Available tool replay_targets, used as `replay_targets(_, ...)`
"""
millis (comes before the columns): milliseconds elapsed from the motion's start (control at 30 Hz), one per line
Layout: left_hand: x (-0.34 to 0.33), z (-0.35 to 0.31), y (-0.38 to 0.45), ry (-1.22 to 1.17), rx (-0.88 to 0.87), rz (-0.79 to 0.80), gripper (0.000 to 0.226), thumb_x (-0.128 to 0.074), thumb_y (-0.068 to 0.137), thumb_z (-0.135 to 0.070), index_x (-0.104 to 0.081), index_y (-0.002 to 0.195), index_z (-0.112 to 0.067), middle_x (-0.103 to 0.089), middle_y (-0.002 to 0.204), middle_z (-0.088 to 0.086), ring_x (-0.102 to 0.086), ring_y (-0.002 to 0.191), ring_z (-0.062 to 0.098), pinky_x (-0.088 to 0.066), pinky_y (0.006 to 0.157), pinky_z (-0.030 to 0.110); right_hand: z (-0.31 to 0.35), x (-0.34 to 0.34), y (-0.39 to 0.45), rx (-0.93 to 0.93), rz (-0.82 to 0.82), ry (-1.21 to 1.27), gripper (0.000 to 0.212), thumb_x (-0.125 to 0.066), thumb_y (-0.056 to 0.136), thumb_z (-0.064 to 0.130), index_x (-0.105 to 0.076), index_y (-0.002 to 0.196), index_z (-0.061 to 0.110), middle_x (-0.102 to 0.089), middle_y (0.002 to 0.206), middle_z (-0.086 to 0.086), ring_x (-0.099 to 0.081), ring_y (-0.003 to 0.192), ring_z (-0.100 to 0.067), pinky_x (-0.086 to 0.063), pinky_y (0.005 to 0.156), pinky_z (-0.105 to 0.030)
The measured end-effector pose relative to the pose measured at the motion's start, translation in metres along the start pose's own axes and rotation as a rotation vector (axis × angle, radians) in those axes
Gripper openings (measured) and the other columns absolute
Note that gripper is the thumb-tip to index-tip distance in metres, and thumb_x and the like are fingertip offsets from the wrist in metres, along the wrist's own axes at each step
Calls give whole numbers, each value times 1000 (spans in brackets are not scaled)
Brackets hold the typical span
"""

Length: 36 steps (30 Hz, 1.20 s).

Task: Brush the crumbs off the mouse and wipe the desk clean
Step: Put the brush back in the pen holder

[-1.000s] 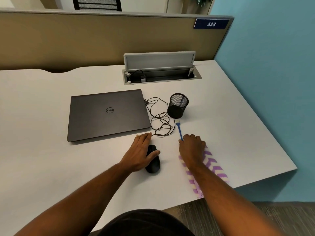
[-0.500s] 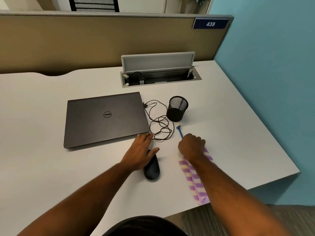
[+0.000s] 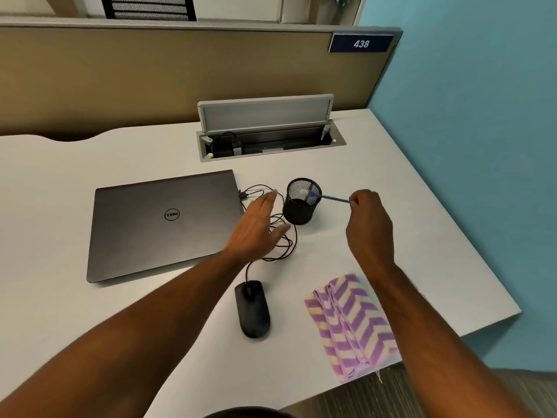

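A black wired mouse (image 3: 252, 309) lies free on the white desk (image 3: 391, 230) near the front edge. To its right lies a purple and cream zigzag cloth (image 3: 352, 324), overhanging the desk's edge. My right hand (image 3: 369, 224) is raised above the desk and pinches the end of a thin blue brush (image 3: 327, 197), whose white tip hangs over the black mesh cup (image 3: 301, 203). My left hand (image 3: 259, 229) hovers open, fingers spread, above the tangled mouse cable (image 3: 281, 236), left of the cup.
A closed dark laptop (image 3: 162, 224) lies at the left. Behind it a cable well with a raised grey lid (image 3: 266, 128) is sunk in the desk. A tan partition closes the back; a blue wall runs along the right edge.
My left hand has let go of the mouse and lifted forward over the cable. My right hand has picked the blue brush up off the desk and raised it over the mesh cup.
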<state>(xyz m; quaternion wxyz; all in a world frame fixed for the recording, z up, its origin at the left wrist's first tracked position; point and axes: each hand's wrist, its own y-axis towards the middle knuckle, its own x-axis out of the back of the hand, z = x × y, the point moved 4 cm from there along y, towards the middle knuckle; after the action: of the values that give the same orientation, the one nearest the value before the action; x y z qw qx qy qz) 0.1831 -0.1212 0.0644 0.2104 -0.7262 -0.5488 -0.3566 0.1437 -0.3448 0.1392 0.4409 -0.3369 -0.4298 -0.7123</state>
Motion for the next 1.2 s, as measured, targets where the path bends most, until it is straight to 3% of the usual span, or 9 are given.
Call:
replay_targets(233, -2, -27, 53, -94, 36, 80, 88, -68, 97, -31, -10, 162, -18, -19, 167, 4, -20, 152, 23, -22, 122, 38, 18, -32, 36, 119, 92, -193, 24, -62, 93, 5, -58, 116, 8, -63, 108, -13, -65, 90, -27, -54, 73, -32)
replay_targets(333, -5, -34, 67, -57, 16, 128, 85, -66, 98, -30, -11, 161, -16, -18, 168, 6, -17, 153, 24, -18, 125, 43, 26, -46, 40, 208, 172, -269, 31, -65, 91, 7, -57, 120, 4, -63, 112, -17, -63, 94, -28, -54, 74, -33)
replay_targets(500, -14, -33, 79, 30, -4, 204, 80, -63, 100, -31, -13, 161, -15, -18, 168, 6, -13, 154, 23, -12, 124, 38, 31, -64, 44, 285, 202, -321, 37, -72, 87, 14, -57, 120, 3, -64, 109, -17, -63, 92, -27, -52, 70, -31)
replay_targets(633, -18, -28, 81, 20, 9, 199, 78, -63, 100, -28, -17, 161, -16, -25, 166, 5, -22, 151, 24, -22, 121, 38, 35, -75, 46, 321, 199, -358, 35, -76, 84, 15, -62, 114, 3, -67, 99, -16, -65, 84, -28, -52, 67, -32)
replay_targets(933, -16, -25, 81, 19, -26, 176, 76, -64, 100, -28, -20, 160, -14, -30, 164, 6, -25, 150, 24, -23, 121, 38, 33, -83, 46, 389, 202, -358, 19, -78, 81, 13, -70, 96, 6, -70, 86, -12, -65, 76, -29, -50, 59, -33)
replay_targets(1067, -17, -25, 80, 24, -36, 162, 74, -63, 100, -29, -22, 160, -14, -31, 163, 7, -27, 149, 24, -23, 123, 41, 31, -84, 40, 395, 232, -320, 21, -69, 90, 19, -68, 108, 8, -71, 100, -12, -65, 86, -28, -53, 68, -35)
replay_targets(1200, -17, -27, 79, 34, -49, 159, 73, -62, 101, -29, -21, 160, -13, -30, 163, 8, -26, 150, 25, -20, 124, 42, 25, -81, 36, 182, 281, -61, 26, -48, 103, 27, -59, 122, 12, -66, 111, -8, -64, 97, -24, -54, 82, -33)
